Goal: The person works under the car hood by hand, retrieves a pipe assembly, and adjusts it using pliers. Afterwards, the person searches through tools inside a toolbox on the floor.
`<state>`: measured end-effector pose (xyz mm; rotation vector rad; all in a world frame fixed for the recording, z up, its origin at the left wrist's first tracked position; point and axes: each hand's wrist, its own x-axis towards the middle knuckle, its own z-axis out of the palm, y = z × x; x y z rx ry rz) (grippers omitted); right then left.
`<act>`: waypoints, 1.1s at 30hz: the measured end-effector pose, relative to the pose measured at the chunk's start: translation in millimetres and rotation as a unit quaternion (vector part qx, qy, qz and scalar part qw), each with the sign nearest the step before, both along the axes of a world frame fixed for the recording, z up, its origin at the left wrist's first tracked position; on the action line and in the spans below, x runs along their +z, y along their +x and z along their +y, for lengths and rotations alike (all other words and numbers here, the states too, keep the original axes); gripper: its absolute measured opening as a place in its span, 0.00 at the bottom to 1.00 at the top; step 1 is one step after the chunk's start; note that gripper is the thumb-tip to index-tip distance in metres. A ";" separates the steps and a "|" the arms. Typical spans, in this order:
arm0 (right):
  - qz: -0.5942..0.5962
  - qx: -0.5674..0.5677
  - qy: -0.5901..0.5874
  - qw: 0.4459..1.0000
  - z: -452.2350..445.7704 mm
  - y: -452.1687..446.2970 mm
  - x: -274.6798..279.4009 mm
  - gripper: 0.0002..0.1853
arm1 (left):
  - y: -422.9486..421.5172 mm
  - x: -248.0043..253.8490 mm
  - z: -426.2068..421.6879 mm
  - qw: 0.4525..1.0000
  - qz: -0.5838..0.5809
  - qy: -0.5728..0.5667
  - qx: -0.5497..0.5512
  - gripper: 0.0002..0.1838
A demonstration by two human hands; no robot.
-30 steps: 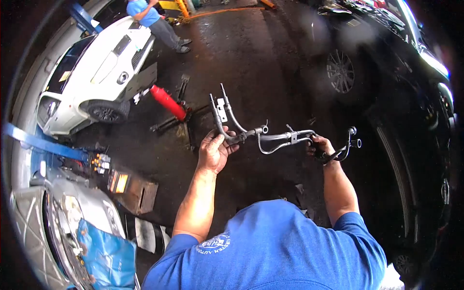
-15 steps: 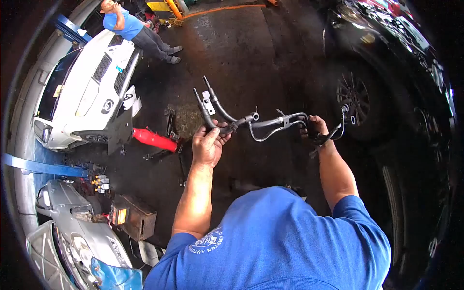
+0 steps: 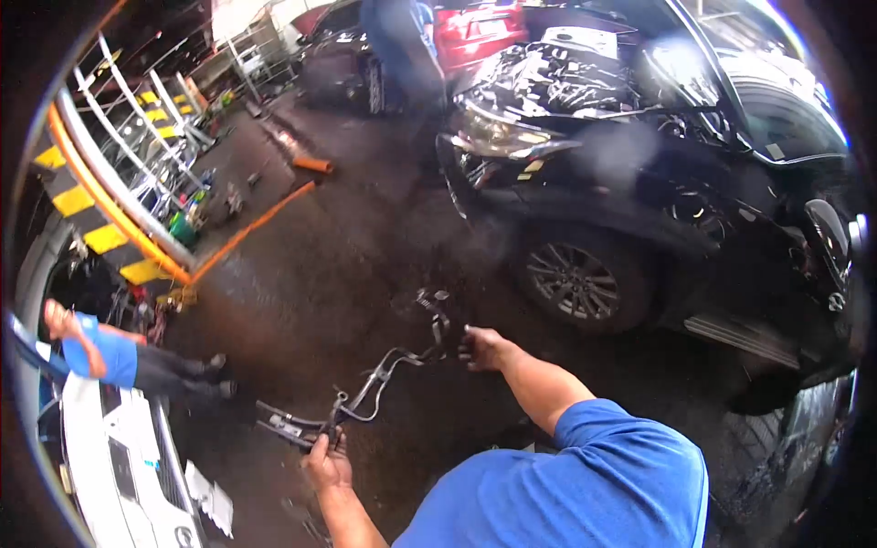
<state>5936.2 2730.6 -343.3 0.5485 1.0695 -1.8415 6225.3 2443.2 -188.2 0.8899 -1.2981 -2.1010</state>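
Observation:
A branched metal pipe assembly (image 3: 379,374) with a flat bracket hangs over the dark floor. My left hand (image 3: 327,459) grips it near its lower left end, beside the two parallel tubes. Near the upper right end of the pipes is my right hand (image 3: 481,348), apart from them, with its fingers loosely curled and partly blurred. Whether anything small lies between those fingers is too blurred to tell.
A black car (image 3: 630,183) with its hood up stands at the right. At the lower left, a person in blue (image 3: 110,352) is beside a white car (image 3: 114,457). Another person (image 3: 397,46) bends near a red vehicle (image 3: 480,32). A striped barrier (image 3: 100,239) stands left.
The view has swung toward the black car's front. My right hand has come off the pipes, which now tilt up to the right in my left hand.

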 end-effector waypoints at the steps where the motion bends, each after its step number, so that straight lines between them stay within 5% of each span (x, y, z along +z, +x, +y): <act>1: -0.003 -0.005 0.042 0.999 2.3 -3.1 9.4 0.19 | -32.0 -5.2 -38.3 1.000 -0.010 -0.022 0.008 0.12; 4: 0.081 0.042 0.163 0.982 12.8 -38.8 24.0 0.15 | -94.9 -9.7 -92.2 0.998 -0.033 -0.032 0.045 0.11; 5: 0.089 -0.008 0.108 0.990 24.1 -54.6 0.9 0.16 | -111.4 -28.8 -120.9 0.998 -0.040 -0.008 0.053 0.11; 7: 0.095 -0.065 0.114 0.987 28.8 -86.5 -14.5 0.17 | -160.1 16.9 -99.6 0.994 -0.005 0.008 0.112 0.13; 9: 0.087 -0.068 0.242 0.964 28.5 -117.2 11.6 0.19 | -192.5 2.4 -118.8 0.993 -0.016 0.024 0.112 0.12; 14: 0.173 -0.027 0.259 0.950 7.7 -249.3 -39.2 0.21 | -295.0 1.4 -143.1 0.985 -0.060 0.005 0.163 0.10; 18: 0.272 -0.034 0.287 0.918 -21.0 -326.9 28.1 0.19 | -363.2 -3.0 -166.8 0.993 -0.034 -0.013 0.113 0.09; 22: 0.443 0.010 0.357 0.823 -30.5 -416.1 102.2 0.18 | -433.2 -61.2 -222.0 0.990 -0.030 0.041 0.129 0.09; 26: 0.602 -0.052 0.473 0.641 -22.2 -498.7 165.5 0.17 | -494.2 -61.5 -240.4 0.987 -0.066 0.032 0.145 0.11; 28: 0.536 -0.065 0.476 0.694 -16.4 -533.1 214.5 0.16 | -523.7 -60.9 -245.6 0.990 -0.079 -0.009 0.120 0.11; 33: 0.564 -0.013 0.710 0.420 36.4 -659.5 248.3 0.17 | -576.7 -45.8 -238.0 0.990 -0.063 -0.014 0.124 0.08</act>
